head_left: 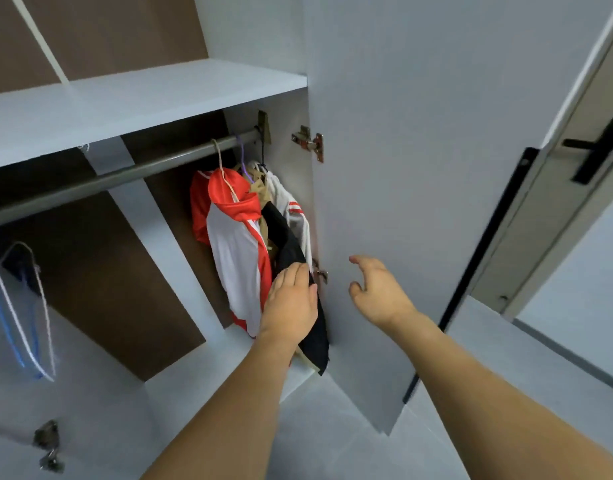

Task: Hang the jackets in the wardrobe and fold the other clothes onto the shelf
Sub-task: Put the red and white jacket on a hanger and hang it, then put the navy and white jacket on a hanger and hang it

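Note:
Several jackets hang bunched at the right end of the wardrobe rail (125,176): a red and white jacket (234,244), a beige one (260,188) behind it, a black jacket (287,244) and a white one with red stripes (291,206). My left hand (291,303) lies flat, fingers straight, against the black jacket's lower part. My right hand (377,289) hovers in front of the open wardrobe door (402,168), fingers loosely spread, holding nothing. A white shelf (125,105) runs above the rail.
Empty blue and white hangers (21,306) hang at the rail's left end. The wardrobe floor (201,375) lies below the jackets. A room door with a black handle (596,150) stands at the right. Door hinges (310,142) sit by the jackets.

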Demonstrator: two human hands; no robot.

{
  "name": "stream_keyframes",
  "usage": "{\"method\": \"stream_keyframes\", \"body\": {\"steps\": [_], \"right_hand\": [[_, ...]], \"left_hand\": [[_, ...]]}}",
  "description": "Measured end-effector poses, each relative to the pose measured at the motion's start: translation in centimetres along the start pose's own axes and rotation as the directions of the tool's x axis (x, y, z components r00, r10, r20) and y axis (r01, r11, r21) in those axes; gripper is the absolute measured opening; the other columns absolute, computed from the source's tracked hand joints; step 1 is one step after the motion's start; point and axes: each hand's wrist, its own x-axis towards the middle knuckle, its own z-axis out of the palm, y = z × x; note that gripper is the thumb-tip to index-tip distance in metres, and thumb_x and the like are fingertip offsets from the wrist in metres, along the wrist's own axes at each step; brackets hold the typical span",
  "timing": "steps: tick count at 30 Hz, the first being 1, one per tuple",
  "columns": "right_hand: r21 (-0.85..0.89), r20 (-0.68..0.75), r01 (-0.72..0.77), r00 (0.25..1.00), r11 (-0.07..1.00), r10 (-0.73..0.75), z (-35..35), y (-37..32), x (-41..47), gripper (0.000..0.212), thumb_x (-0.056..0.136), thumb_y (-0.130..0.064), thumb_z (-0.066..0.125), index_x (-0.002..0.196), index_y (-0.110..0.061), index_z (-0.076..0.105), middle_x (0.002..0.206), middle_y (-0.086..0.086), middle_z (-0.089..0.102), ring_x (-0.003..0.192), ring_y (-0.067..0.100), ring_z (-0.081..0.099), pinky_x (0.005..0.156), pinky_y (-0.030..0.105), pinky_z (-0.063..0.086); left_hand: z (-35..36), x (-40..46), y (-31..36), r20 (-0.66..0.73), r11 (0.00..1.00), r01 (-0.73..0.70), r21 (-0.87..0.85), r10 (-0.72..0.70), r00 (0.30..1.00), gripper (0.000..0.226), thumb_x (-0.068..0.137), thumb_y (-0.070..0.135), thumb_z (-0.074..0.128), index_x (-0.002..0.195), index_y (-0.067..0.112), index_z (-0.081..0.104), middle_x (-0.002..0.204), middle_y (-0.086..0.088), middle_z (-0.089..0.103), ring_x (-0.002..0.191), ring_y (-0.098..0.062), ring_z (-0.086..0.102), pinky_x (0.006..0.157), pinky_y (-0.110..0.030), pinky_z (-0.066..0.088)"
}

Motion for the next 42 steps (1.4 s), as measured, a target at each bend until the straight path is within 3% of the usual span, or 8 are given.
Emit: {"method": "stream_keyframes", "body": {"steps": [6, 12, 17, 23, 28, 32, 37, 42], "right_hand": [[-0.042, -0.027, -0.064, 0.998, 0.997, 0.063, -5.6, 6.5, -9.0, 0.052, 0.094, -0.011, 0.049, 0.146, -0.014, 0.040, 0.151, 0.004, 0.039, 0.136, 0.020, 0.041, 0.109, 0.023, 0.029], [-0.085, -0.177, -0.162, 0.973, 0.983, 0.146, -15.4, 16.9, -19.7, 0.049, 0.095, -0.013, 0.049, 0.144, -0.012, 0.042, 0.149, 0.007, 0.042, 0.137, 0.022, 0.039, 0.111, 0.027, 0.028], [-0.067, -0.300, -0.319, 0.910, 0.945, 0.286, -23.0, 25.3, -27.5, 0.049, 0.095, -0.013, 0.049, 0.143, -0.009, 0.043, 0.148, 0.009, 0.042, 0.134, 0.026, 0.041, 0.111, 0.036, 0.032], [0.017, -0.400, -0.417, 0.830, 0.909, 0.389, -29.1, 34.2, -32.0, 0.048, 0.095, -0.011, 0.046, 0.144, -0.009, 0.042, 0.150, 0.006, 0.039, 0.134, 0.024, 0.041, 0.109, 0.032, 0.032], [0.110, -0.465, -0.538, 0.715, 0.836, 0.522, -34.1, 42.6, -35.3, 0.049, 0.095, -0.010, 0.045, 0.143, -0.010, 0.042, 0.151, 0.005, 0.038, 0.133, 0.024, 0.042, 0.107, 0.034, 0.037], [0.179, -0.527, -0.639, 0.580, 0.748, 0.621, -38.6, 49.1, -40.0, 0.049, 0.092, -0.007, 0.046, 0.140, -0.008, 0.046, 0.147, 0.007, 0.043, 0.133, 0.024, 0.042, 0.109, 0.033, 0.034], [0.316, -0.550, -0.717, 0.395, 0.622, 0.735, -43.3, 57.7, -47.1, 0.045, 0.089, -0.003, 0.048, 0.134, -0.002, 0.052, 0.137, 0.013, 0.052, 0.129, 0.027, 0.045, 0.105, 0.030, 0.033], [0.471, -0.505, -0.717, 0.258, 0.513, 0.824, -46.9, 66.9, -53.4, 0.050, 0.091, -0.004, 0.048, 0.141, -0.004, 0.046, 0.145, 0.013, 0.045, 0.134, 0.027, 0.042, 0.110, 0.034, 0.033]], "left_hand": [[0.6, -4.9, 8.9, -0.090, 0.962, -0.271, -0.043, 0.267, 0.960, 0.051, 0.104, 0.025, 0.047, 0.151, 0.008, 0.036, 0.154, -0.009, 0.039, 0.146, -0.023, 0.029, 0.121, -0.040, 0.025], [4.1, -10.0, 24.4, -0.114, 0.846, -0.530, -0.054, 0.522, 0.845, 0.053, 0.099, 0.018, 0.053, 0.148, 0.003, 0.040, 0.153, -0.013, 0.040, 0.144, -0.030, 0.034, 0.122, -0.047, 0.021], [8.1, -13.6, 36.7, -0.087, 0.750, -0.651, -0.113, 0.646, 0.759, 0.052, 0.100, 0.021, 0.050, 0.148, 0.004, 0.040, 0.153, -0.012, 0.041, 0.146, -0.028, 0.032, 0.124, -0.043, 0.016], [12.7, -12.1, 48.2, -0.029, 0.669, -0.727, -0.155, 0.732, 0.680, 0.050, 0.102, 0.021, 0.046, 0.148, 0.004, 0.040, 0.154, -0.010, 0.038, 0.146, -0.026, 0.029, 0.125, -0.038, 0.006], [18.2, -10.2, 58.9, 0.032, 0.559, -0.794, -0.239, 0.822, 0.569, 0.047, 0.098, 0.016, 0.052, 0.142, 0.001, 0.045, 0.147, -0.013, 0.045, 0.138, -0.031, 0.038, 0.124, -0.040, 0.012], [23.0, -11.2, 69.1, 0.106, 0.462, -0.827, -0.320, 0.885, 0.453, 0.045, 0.100, 0.017, 0.051, 0.141, -0.001, 0.045, 0.146, -0.016, 0.045, 0.136, -0.033, 0.038, 0.121, -0.044, 0.020], [28.4, -14.3, 81.9, 0.173, 0.318, -0.866, -0.385, 0.947, 0.271, 0.046, 0.102, 0.021, 0.047, 0.144, 0.001, 0.043, 0.150, -0.015, 0.042, 0.139, -0.031, 0.036, 0.122, -0.037, 0.014], [33.9, -16.5, 92.3, 0.278, 0.295, -0.860, -0.416, 0.942, 0.189, 0.043, 0.101, 0.018, 0.049, 0.141, 0.002, 0.047, 0.146, -0.014, 0.046, 0.135, -0.031, 0.040, 0.118, -0.037, 0.022]]}}
